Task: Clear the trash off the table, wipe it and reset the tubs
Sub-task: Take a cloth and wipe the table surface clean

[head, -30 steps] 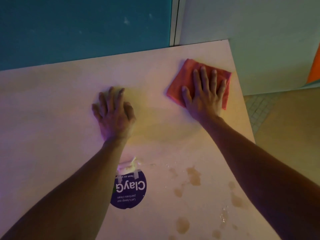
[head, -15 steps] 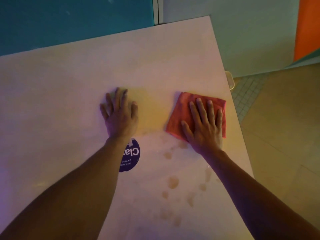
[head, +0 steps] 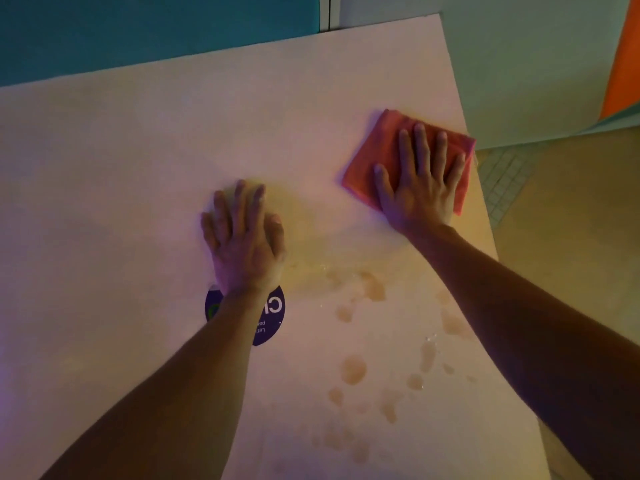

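Here the flat right hand point(head: 420, 183) presses the cloth point(head: 384, 147) beside the table point(head: 138, 168) edge.

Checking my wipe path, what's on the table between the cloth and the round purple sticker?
In the head view, brownish wet spots lie between the red cloth and the sticker, near the sticker.
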### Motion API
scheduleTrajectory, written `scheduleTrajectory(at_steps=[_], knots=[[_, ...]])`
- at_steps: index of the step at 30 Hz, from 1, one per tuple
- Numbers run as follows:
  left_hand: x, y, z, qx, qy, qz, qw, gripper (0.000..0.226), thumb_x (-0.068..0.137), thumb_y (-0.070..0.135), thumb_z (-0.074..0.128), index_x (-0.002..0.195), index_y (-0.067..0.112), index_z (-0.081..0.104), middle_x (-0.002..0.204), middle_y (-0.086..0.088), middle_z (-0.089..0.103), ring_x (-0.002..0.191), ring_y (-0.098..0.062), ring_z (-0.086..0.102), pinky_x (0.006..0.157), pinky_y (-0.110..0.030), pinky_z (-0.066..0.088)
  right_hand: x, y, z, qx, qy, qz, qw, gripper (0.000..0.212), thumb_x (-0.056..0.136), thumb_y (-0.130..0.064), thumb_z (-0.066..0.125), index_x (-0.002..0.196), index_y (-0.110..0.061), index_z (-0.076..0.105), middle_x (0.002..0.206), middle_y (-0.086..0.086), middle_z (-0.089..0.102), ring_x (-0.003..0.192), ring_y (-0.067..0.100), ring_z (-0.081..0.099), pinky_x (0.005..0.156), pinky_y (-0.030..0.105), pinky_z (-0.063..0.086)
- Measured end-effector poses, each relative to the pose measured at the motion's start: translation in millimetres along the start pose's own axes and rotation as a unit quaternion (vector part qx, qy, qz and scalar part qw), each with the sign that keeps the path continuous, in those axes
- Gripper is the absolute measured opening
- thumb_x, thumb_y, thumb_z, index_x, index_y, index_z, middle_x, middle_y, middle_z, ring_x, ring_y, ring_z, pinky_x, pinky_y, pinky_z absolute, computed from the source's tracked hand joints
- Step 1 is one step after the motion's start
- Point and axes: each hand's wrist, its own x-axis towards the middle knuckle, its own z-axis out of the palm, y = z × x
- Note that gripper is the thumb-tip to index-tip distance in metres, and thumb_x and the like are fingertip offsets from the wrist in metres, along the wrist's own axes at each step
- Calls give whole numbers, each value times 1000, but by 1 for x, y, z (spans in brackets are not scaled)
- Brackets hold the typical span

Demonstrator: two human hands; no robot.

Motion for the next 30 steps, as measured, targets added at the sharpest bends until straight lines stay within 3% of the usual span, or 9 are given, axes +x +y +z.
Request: scheduleTrajectory(at_steps=[5, 11, 16, 21, 27, 30], knots=[[0, -1, 1, 5, 22, 9, 1000, 51, 102, 39, 37, 152, 28, 40, 162, 1, 32, 150, -34, 26, 121, -55, 17, 13, -34, 5, 14, 2, 44, 999, 73, 98, -61, 21, 158, -20, 22, 166, 4, 17, 153, 36, 9, 118, 64, 6], [1, -1, 0, -11, 9, 3, 1000, 53, 100, 40, 37, 152, 29, 40, 162, 2, 31, 151, -34, 24, 122, -55, 15, -59, -58, 11, 11, 13, -72, 997, 70, 99, -63, 28, 156, -21, 31, 163, 4, 26, 152, 36, 16, 119, 62, 10], [-1, -3, 0, -17, 13, 10, 1000, 53, 99, 42, 36, 151, 30, 41, 163, 3, 31, 151, -33, 23, 122, -53, 14, -125, -55, 9, 2, -20, -120, 993, 73, 97, -67, 29, 158, -25, 25, 166, 0, 18, 154, 32, 8, 120, 60, 7], [1, -5, -2, -43, 4, 14, 999, 51, 100, 44, 33, 148, 29, 44, 161, 4, 33, 151, -34, 23, 122, -54, 12, -196, -43, 5, 4, -35, -103, 994, 74, 96, -66, 35, 157, -25, 27, 165, 0, 20, 154, 31, 8, 120, 60, 10], [-15, -19, -18, -164, 22, 14, 986, 47, 102, 42, 35, 143, 26, 51, 157, 7, 41, 151, -28, 25, 122, -49, 16, -274, -24, 3, -5, -29, -48, 998, 74, 96, -66, 36, 156, -24, 30, 164, 1, 24, 153, 32, 12, 120, 60, 12], [-46, -46, -25, -137, 17, 8, 990, 47, 104, 42, 36, 147, 26, 46, 160, 3, 36, 151, -31, 25, 121, -50, 16, -272, -28, 3, -9, -26, -32, 999, 75, 95, -66, 37, 156, -23, 30, 164, 1, 25, 153, 32, 13, 119, 61, 12]])
